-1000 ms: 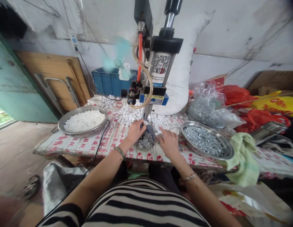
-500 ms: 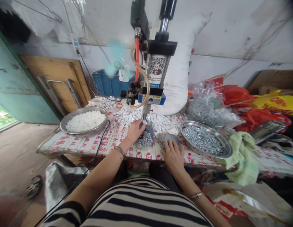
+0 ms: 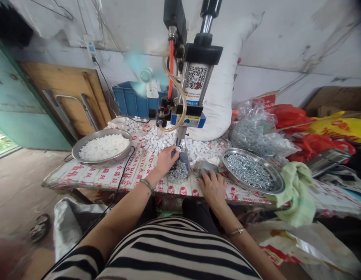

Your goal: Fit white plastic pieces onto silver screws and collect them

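My left hand (image 3: 166, 160) is at the foot of the upright press (image 3: 194, 83), its thumb and fingertips pinched together under the ram; what they hold is too small to name. Just below those fingers lies a pile of small metal pins (image 3: 178, 171). My right hand (image 3: 213, 189) rests with spread fingers against a grey rounded pad (image 3: 208, 168) near the table's front edge. Small white plastic pieces (image 3: 194, 151) are scattered behind and around the press base.
A metal bowl of white pieces (image 3: 124, 153) stands at the left, a steel tray of metal pins (image 3: 281, 186) at the right. Beside the tray hangs a green cloth (image 3: 297, 194). A fan (image 3: 145, 76) spins behind, near a blue crate (image 3: 129, 103). A black cable crosses the table's left part.
The view has shifted slightly. My right hand's fingers have drawn a little lower on the grey pad, showing more of it. My left hand stays under the press.
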`<state>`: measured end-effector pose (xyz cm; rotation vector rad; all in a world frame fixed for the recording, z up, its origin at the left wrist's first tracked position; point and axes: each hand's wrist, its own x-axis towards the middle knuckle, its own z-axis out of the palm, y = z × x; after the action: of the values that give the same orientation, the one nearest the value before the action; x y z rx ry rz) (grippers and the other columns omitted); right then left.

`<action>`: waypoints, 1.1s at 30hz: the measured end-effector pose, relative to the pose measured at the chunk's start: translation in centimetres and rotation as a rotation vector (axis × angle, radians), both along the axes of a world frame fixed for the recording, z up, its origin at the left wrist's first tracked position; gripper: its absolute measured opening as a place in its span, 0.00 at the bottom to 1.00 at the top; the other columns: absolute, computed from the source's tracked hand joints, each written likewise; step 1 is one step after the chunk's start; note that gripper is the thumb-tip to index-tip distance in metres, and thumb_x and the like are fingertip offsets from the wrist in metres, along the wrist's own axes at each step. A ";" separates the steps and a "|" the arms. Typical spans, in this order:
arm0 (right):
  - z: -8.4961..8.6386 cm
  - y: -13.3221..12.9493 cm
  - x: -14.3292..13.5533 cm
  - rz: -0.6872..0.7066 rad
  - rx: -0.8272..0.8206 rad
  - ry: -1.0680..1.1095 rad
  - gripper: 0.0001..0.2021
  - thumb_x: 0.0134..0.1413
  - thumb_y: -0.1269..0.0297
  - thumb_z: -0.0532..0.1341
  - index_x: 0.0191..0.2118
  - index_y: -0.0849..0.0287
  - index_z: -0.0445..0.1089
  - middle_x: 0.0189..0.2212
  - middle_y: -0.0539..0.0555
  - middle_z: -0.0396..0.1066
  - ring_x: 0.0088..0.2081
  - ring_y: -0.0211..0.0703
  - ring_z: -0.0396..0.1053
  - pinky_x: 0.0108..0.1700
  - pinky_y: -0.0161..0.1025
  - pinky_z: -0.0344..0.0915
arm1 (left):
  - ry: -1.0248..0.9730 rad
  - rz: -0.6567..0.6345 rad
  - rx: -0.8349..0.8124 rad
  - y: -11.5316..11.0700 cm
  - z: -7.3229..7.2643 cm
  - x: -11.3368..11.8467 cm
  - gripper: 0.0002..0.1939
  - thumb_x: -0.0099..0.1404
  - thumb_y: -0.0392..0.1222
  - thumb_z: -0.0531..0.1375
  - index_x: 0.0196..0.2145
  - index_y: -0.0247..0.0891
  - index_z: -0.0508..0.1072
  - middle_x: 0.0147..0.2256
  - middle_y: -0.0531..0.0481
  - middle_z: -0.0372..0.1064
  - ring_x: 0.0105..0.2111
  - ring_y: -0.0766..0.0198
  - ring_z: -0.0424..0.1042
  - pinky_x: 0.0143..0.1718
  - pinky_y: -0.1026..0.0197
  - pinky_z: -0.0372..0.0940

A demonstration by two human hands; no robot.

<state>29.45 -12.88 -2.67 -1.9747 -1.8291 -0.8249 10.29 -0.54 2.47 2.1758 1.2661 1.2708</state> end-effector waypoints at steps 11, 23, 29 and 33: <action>0.0 0.1 0.2 -0.002 -0.020 -0.005 0.15 0.54 0.61 0.56 0.47 0.53 0.69 0.45 0.57 0.68 0.43 0.49 0.58 0.42 0.45 0.50 | 0.024 0.009 0.027 0.1 -0.1 0.1 0.11 0.61 0.41 0.54 0.41 0.38 0.70 0.37 0.47 0.72 0.39 0.61 0.70 0.44 0.59 0.63; 4.9 1.1 0.5 0.268 0.006 0.354 0.15 0.57 0.62 0.51 0.45 0.59 0.68 0.44 0.57 0.69 0.44 0.46 0.65 0.45 0.41 0.59 | 0.200 -0.227 0.276 -0.2 -1.7 -2.2 0.11 0.62 0.38 0.52 0.41 0.38 0.71 0.38 0.44 0.69 0.41 0.62 0.67 0.46 0.56 0.62; 6.5 2.8 0.1 0.369 -0.038 0.441 0.13 0.56 0.62 0.51 0.43 0.58 0.69 0.40 0.56 0.71 0.41 0.45 0.68 0.42 0.40 0.62 | -0.033 -0.202 0.047 -0.3 -2.0 -1.9 0.12 0.60 0.42 0.57 0.40 0.37 0.70 0.33 0.49 0.70 0.32 0.66 0.68 0.38 0.62 0.63; 8.3 3.2 5.7 0.044 -0.045 0.298 0.15 0.56 0.61 0.52 0.43 0.60 0.70 0.38 0.60 0.71 0.38 0.48 0.68 0.40 0.44 0.61 | -0.141 -0.113 -0.168 -0.1 -0.9 -0.6 0.13 0.60 0.42 0.55 0.41 0.36 0.72 0.29 0.51 0.70 0.29 0.67 0.67 0.36 0.64 0.62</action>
<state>35.17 -9.72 5.63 -1.9547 -1.7218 -0.4509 9.65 -0.59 1.55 1.9748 1.1341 1.2038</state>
